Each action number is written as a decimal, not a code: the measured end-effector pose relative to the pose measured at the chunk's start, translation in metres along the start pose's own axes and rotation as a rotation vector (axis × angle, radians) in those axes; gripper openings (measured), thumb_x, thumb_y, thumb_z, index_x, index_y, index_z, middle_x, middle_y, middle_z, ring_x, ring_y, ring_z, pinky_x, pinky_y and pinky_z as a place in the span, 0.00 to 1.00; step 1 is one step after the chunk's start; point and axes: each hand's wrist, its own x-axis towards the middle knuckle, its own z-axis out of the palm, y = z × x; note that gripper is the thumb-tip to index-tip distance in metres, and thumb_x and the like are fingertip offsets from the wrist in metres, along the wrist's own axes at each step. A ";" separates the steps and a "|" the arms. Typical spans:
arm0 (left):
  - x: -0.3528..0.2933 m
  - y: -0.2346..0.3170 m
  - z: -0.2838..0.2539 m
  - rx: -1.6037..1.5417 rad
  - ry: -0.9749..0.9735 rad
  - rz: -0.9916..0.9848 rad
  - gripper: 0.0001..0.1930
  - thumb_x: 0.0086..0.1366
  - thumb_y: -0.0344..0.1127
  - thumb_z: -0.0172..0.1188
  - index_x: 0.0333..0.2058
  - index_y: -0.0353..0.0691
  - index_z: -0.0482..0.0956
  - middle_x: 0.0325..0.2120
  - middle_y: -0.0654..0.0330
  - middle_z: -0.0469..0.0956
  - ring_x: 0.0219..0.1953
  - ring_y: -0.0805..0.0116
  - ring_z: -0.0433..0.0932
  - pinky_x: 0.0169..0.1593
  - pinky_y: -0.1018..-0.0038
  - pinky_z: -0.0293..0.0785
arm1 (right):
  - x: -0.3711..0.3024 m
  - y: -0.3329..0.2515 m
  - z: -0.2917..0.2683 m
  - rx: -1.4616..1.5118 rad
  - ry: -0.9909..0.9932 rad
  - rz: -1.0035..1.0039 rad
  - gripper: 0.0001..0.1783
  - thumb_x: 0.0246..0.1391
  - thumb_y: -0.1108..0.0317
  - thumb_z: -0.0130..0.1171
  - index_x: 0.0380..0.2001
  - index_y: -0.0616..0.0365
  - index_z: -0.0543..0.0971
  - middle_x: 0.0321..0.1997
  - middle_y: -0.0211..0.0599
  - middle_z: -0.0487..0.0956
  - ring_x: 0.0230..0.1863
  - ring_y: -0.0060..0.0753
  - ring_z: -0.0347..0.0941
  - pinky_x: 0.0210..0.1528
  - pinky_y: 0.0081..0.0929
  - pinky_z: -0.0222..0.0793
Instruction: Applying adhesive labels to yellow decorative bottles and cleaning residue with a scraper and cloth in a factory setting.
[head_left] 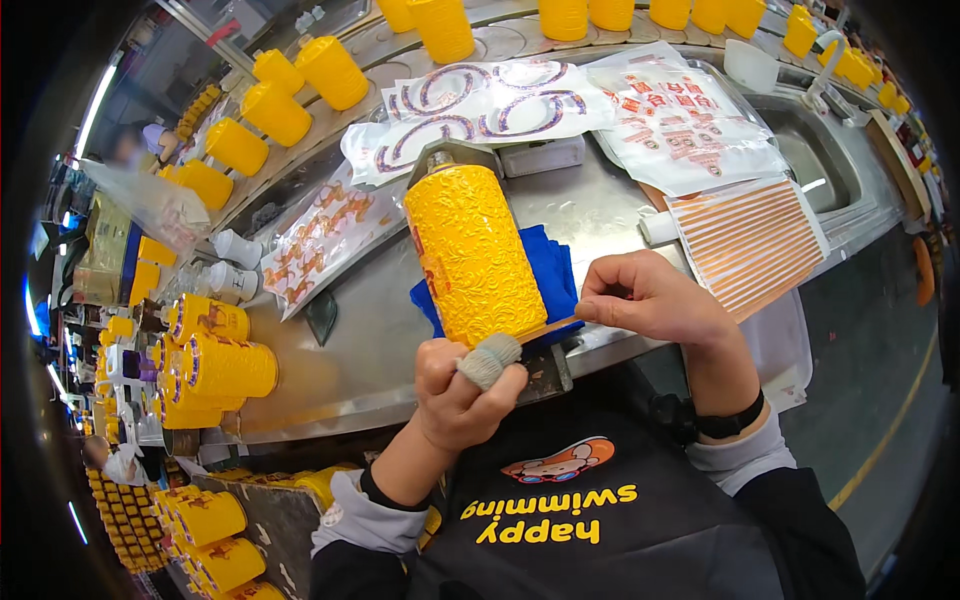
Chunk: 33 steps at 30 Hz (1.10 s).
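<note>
A yellow embossed bottle lies tilted, its base toward me and its neck in a grey metal holder. Under and beside it is a folded blue cloth. My left hand is closed at the bottle's base, a grey knitted cover on one finger pressed to the lower edge. From that finger a thin orange strip runs along the base to my right hand, which pinches its other end between thumb and fingers. What lies beneath the left fingertips is hidden.
A sheet of orange strips lies right of the bottle. Decal sheets lie behind it, another to its left. Yellow bottles stand on a curved conveyor and at left. A sink is at right.
</note>
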 end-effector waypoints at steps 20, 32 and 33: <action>-0.008 0.001 0.001 -0.049 0.026 -0.037 0.15 0.43 0.25 0.61 0.32 0.48 0.74 0.34 0.61 0.74 0.31 0.60 0.65 0.30 0.67 0.63 | 0.005 0.003 0.006 -0.030 0.000 -0.026 0.12 0.54 0.65 0.62 0.26 0.62 0.75 0.20 0.23 0.71 0.24 0.12 0.62 0.25 0.16 0.60; -0.002 -0.001 0.000 -0.041 -0.006 -0.006 0.16 0.42 0.31 0.61 0.34 0.51 0.76 0.33 0.66 0.76 0.32 0.66 0.65 0.32 0.71 0.64 | 0.007 0.007 0.007 -0.034 0.001 -0.037 0.13 0.55 0.63 0.60 0.27 0.64 0.76 0.19 0.26 0.72 0.23 0.14 0.63 0.25 0.19 0.61; -0.004 -0.001 0.001 -0.042 -0.006 -0.006 0.16 0.42 0.31 0.61 0.34 0.51 0.76 0.33 0.66 0.76 0.32 0.66 0.65 0.32 0.71 0.64 | 0.007 0.007 0.007 -0.028 -0.010 -0.033 0.12 0.54 0.64 0.60 0.27 0.64 0.76 0.19 0.27 0.72 0.23 0.15 0.64 0.25 0.20 0.62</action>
